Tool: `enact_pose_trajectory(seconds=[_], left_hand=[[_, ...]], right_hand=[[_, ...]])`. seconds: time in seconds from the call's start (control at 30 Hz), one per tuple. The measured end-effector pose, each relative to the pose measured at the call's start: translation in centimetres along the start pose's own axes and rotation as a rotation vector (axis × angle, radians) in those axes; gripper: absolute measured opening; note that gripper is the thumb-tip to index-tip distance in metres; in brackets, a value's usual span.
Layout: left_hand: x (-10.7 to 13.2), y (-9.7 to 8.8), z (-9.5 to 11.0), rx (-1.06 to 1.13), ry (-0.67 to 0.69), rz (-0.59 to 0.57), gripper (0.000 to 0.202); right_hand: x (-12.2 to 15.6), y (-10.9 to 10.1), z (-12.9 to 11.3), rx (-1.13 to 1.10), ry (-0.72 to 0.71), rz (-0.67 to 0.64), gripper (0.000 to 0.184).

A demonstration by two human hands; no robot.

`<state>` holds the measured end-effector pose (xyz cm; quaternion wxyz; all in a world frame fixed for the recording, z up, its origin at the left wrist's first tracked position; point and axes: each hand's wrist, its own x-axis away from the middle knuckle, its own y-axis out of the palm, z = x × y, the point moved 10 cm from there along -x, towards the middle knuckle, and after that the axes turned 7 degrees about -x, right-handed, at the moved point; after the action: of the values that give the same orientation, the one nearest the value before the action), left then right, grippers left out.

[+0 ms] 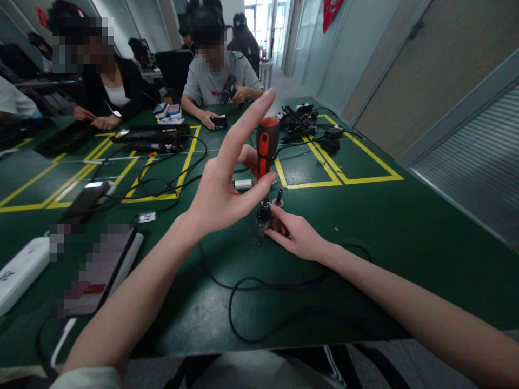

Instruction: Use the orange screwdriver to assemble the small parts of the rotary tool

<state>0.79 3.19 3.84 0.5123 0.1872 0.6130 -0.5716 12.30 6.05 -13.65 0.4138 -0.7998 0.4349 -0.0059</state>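
My left hand [227, 189] grips an orange and dark grey screwdriver [267, 146] by its handle, thumb on the near side and index finger stretched upward past the top. The screwdriver stands upright, its tip pointing down at a small black and metallic cylindrical part [263, 213]. That part rests on the green table, and the fingers of my right hand [298, 232] close around its right side. Whether the tip touches the part I cannot tell. Just behind it stands another small metal piece with a dark stem [279, 199].
Black cables [251, 283] loop across the green table [385, 232]. At the left lie a phone [101, 270] and a white power strip [24, 273]. Dark devices with cables [300, 124] lie beyond my hands. Across the table, a person [221, 75] holds a power drill [228, 89].
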Motion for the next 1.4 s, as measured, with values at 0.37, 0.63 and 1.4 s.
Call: enact_pose_trajectory(seconds=[0.37,0.63,1.4], left_hand=[[-0.13,0.19,0.16,-0.009,0.004,-0.052,0.083],[-0.15,-0.22,0.45,-0.031,0.032,-0.020,0.079],[-0.14,-0.37,0.47,-0.045,0.031,-0.018,0.080]], right_hand=[[0.04,-0.06,-0.34,-0.002,-0.024,0.003,0.057],[-0.01,0.06,-0.20,-0.004,-0.025,0.003,0.058],[-0.03,0.05,-0.20,-0.003,-0.027,0.006,0.058]])
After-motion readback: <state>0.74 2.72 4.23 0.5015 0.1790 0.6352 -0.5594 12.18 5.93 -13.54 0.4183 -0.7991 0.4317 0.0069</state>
